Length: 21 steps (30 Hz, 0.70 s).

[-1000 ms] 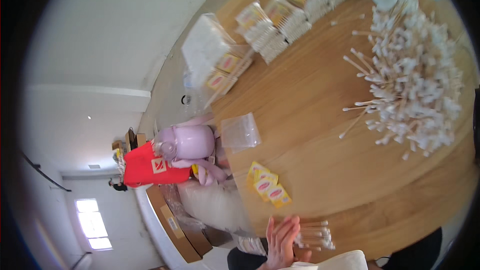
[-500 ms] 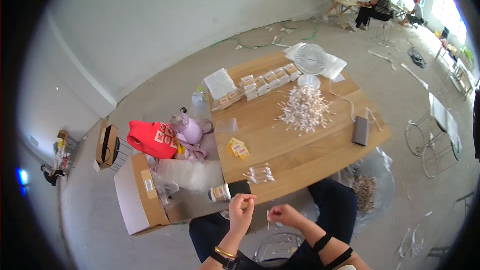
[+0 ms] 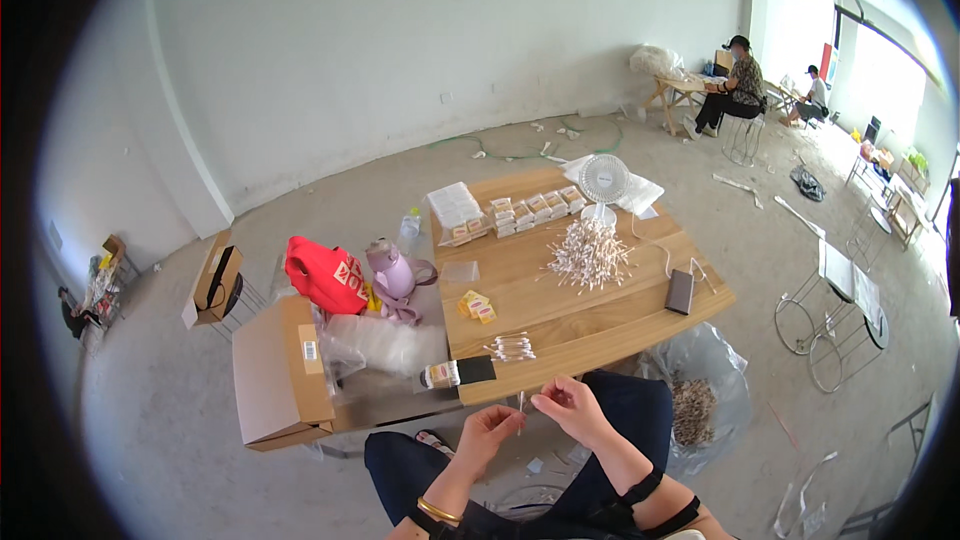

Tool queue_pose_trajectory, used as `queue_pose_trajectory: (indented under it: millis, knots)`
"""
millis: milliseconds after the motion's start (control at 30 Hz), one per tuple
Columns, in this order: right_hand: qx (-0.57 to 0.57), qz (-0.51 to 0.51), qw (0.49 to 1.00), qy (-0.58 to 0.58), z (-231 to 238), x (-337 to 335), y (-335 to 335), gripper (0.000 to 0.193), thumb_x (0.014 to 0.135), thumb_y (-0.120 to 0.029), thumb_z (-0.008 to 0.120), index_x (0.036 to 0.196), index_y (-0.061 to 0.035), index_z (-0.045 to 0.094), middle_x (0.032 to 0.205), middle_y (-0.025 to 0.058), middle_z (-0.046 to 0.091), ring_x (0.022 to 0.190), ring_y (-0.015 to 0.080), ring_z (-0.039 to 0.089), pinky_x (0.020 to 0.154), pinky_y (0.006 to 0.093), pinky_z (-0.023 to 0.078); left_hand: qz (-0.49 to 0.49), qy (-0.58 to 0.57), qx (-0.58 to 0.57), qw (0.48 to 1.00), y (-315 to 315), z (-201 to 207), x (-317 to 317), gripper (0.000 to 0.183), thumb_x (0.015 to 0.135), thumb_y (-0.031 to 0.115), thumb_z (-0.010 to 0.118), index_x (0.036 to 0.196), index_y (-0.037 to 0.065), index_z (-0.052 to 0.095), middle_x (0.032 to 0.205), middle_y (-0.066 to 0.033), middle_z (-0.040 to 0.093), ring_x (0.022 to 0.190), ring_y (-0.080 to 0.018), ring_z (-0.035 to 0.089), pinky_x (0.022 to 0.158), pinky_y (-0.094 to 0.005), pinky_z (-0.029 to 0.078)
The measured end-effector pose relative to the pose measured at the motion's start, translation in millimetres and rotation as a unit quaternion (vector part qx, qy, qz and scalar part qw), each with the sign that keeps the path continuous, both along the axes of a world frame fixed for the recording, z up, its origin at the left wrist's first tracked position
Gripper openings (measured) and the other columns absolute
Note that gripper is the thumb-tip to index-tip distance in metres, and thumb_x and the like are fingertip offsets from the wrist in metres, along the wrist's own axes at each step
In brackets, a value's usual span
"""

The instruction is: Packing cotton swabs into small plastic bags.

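Note:
Over my lap, in front of the table's near edge, my left hand [image 3: 490,430] pinches a thin white cotton swab [image 3: 521,401] that stands nearly upright. Just to its right, my right hand [image 3: 568,407] is closed, thumb and finger pressed together close to the swab. Whatever those right fingertips hold is too small to make out. On the table ahead lies a small row of cotton swabs [image 3: 512,345]. Farther back is a big loose heap of swabs [image 3: 588,255]. Yellow-and-white cards [image 3: 478,307] lie left of the row.
A wooden table [image 3: 580,330] carries packed swab packets [image 3: 540,208], a white fan [image 3: 604,180] and a grey box-shaped device [image 3: 680,292]. At left are a cardboard box [image 3: 275,380], red bag [image 3: 325,275] and lilac bottle [image 3: 390,270]. A plastic bag of swabs [image 3: 695,410] sits right of my leg.
My hands have come closer together and the right one has risen. The swab that hung from my right fingers now stands in my left pinch. The view has tilted up.

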State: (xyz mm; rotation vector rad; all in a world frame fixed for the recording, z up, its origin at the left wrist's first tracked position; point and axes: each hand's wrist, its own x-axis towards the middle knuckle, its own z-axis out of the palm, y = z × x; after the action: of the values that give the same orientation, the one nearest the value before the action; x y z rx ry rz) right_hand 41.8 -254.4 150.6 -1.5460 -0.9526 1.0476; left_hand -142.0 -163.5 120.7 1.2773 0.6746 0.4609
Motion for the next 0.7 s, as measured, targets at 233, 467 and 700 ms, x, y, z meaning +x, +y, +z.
queue_pose_trajectory:
  millis: [233, 467, 700]
  knots:
    - [0.182, -0.114, 0.967, -0.135, 14.6, -8.8, 12.2, 0.020, 0.089, -0.017, 0.076, 0.089, -0.0018, 0.063, 0.102, 0.0078, 0.064, 0.091, 0.0176, 0.064, 0.076, 0.0290, 0.052, 0.040, -0.013, 0.002, 0.999, 6.9, -12.9, -3.0, 0.017, 0.098, 0.017, 0.071, 0.101, 0.000, 0.072, 0.090, -0.0003, 0.072, 0.085, -0.0066, 0.062, 0.080, -0.0232, 0.048]
    - [0.154, 0.063, 0.965, -0.202, 3.3, -15.5, 2.2, 0.021, 0.085, -0.012, 0.075, 0.100, -0.0041, 0.063, 0.106, 0.0100, 0.059, 0.095, 0.0218, 0.064, 0.081, 0.0318, 0.053, 0.105, -0.061, -0.049, 0.991, 11.6, -15.0, 0.9, 0.017, 0.097, 0.019, 0.072, 0.102, 0.003, 0.074, 0.088, 0.0006, 0.072, 0.080, -0.0051, 0.058, 0.075, -0.0222, 0.044]
    - [0.078, 0.016, 0.986, -0.147, -21.0, -8.5, 1.4, 0.031, 0.088, -0.017, 0.078, 0.114, -0.0069, 0.066, 0.113, 0.0091, 0.055, 0.102, 0.0211, 0.062, 0.089, 0.0327, 0.052, 0.134, -0.029, -0.091, 0.986, 17.7, -29.0, 0.6, 0.019, 0.097, 0.021, 0.072, 0.101, 0.003, 0.075, 0.089, 0.0009, 0.072, 0.081, -0.0045, 0.057, 0.075, -0.0215, 0.041]
